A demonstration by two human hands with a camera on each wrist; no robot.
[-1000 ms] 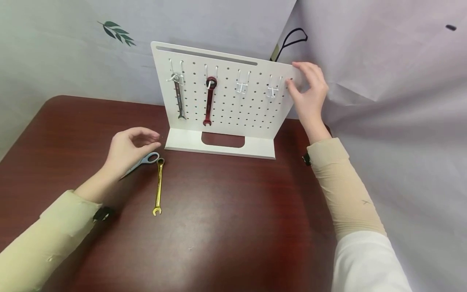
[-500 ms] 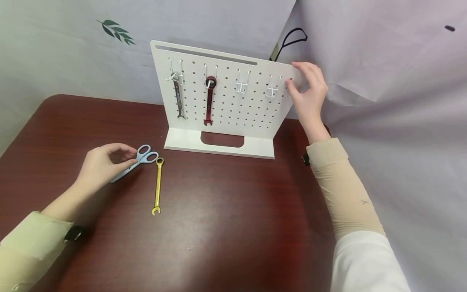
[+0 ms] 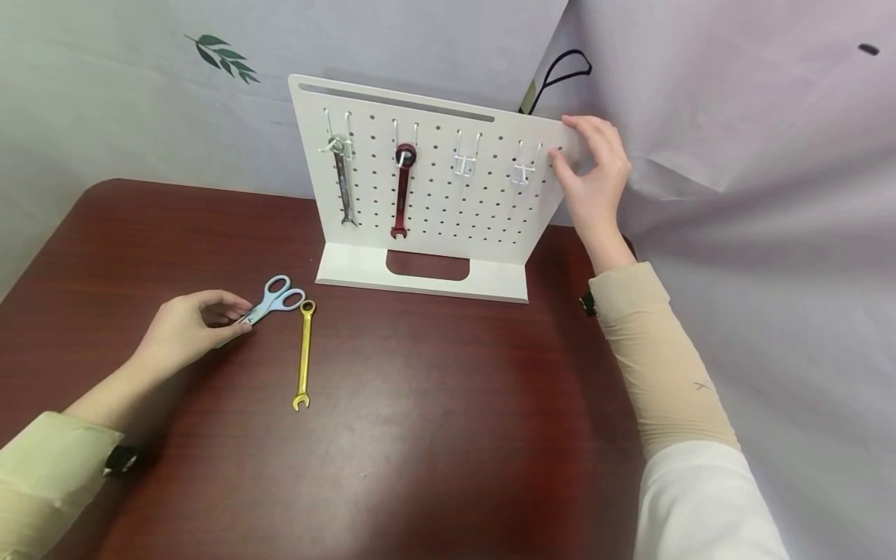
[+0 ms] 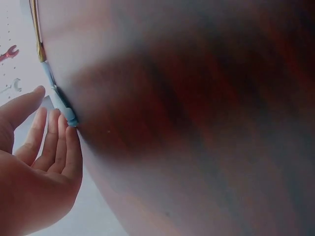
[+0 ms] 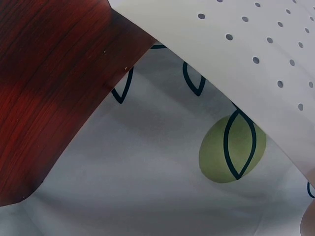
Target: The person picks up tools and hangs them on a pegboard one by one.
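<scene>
A pair of light-blue scissors [image 3: 268, 302] lies on the table, handles toward the pegboard. My left hand [image 3: 182, 330] is at their blades, thumb on the near side and fingers on the far side. In the left wrist view a gap shows between thumb and fingertips, with the scissors [image 4: 64, 105] right at the fingertips. The blade tips are hidden by the hand. Beside the handles lies a gold combination wrench [image 3: 304, 354]. My right hand [image 3: 598, 175] grips the upper right corner of the white pegboard [image 3: 483, 210], thumb on its front face.
A silver wrench [image 3: 343, 183] and a red wrench [image 3: 402, 194] hang from hooks on the pegboard's left half. Two more white hooks, including one far right [image 3: 522, 173], sit beside them. The dark red table [image 3: 448, 404] meets a pale curtain [image 3: 784, 257] on the right.
My left hand has moved left and toward me, from above the scissors' handles to their blades. My right hand has stayed on the pegboard corner.
</scene>
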